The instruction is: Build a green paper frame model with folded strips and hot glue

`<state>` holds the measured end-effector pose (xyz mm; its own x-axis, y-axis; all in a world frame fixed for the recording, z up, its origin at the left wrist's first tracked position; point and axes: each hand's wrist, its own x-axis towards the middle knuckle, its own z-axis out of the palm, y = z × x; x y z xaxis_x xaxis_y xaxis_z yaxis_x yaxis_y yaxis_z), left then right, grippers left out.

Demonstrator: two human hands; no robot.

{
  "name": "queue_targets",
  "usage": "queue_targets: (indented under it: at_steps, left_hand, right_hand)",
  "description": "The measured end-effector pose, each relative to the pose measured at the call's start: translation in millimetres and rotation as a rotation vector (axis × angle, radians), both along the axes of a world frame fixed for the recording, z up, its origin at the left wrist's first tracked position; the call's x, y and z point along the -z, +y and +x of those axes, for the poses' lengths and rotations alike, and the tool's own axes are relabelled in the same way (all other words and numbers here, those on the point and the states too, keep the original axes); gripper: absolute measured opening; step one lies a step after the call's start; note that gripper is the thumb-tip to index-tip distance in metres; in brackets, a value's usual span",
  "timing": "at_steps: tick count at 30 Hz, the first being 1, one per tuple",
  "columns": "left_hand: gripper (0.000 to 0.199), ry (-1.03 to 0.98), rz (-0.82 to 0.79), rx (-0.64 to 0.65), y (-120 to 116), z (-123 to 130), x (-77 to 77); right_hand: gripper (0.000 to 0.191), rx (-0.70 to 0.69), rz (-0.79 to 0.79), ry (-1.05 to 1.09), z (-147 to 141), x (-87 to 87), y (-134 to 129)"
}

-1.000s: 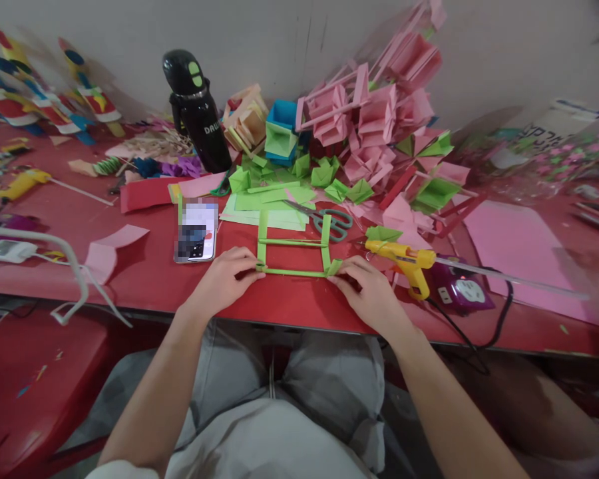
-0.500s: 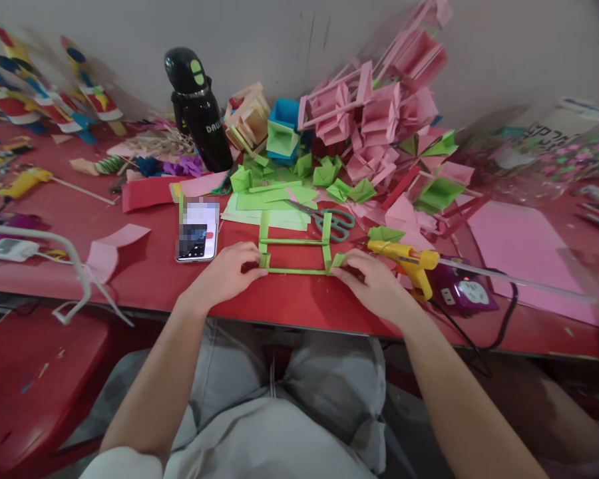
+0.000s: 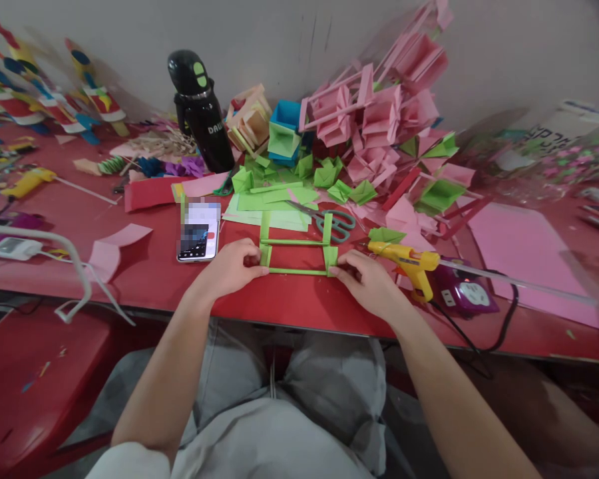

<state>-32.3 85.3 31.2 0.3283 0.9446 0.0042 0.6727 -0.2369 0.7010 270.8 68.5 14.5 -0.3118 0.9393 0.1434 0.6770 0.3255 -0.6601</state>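
A green paper frame of folded strips lies on the red table, with two crossbars and two uprights. My left hand pinches its lower left corner between thumb and fingers. At the lower right corner, my right hand has its thumb and fingertips closed on the short green end piece. Behind the frame are grey-handled scissors and light green paper sheets. A phone with a lit screen lies beyond my left hand. The yellow glue gun rests just beyond my right hand.
A black bottle stands at the back, beside folded blue, green and pink paper boxes. To the right are a purple power socket, its cable and pink sheets. A white curved tube crosses the left edge.
The short green end pieces at both lower corners now stand closer against the uprights. My right hand has shifted slightly left. The whole view has moved a little.
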Motion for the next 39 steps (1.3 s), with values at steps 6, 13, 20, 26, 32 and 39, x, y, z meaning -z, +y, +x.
queue_targets:
  at_steps: [6,13,20,26,32,39]
  left_hand:
    - [0.025,-0.094,-0.038,-0.035,4,-7,5.7]
    - [0.032,-0.059,-0.082,0.120,8,-40,-8.0]
    - [0.048,-0.128,0.056,-0.146,38,-14,-13.3]
    - [0.062,-0.057,0.026,-0.126,72,5,-0.3]
    - [0.027,0.053,0.032,-0.124,60,-1,-3.4]
    - [0.007,-0.029,0.125,-0.079,40,-12,5.1]
  right_hand:
    - [0.023,0.031,-0.015,0.011,1,-1.9,3]
    - [0.040,0.082,-0.087,0.215,16,-11.0,-8]
    - [0.033,0.185,-0.003,0.135,-6,-8.4,11]
    - [0.030,0.170,-0.056,-0.115,-32,-25.5,47]
    - [0.031,0.225,-0.025,-0.023,-37,-18.9,55]
    - [0.027,0.188,-0.050,0.175,-24,-11.0,52]
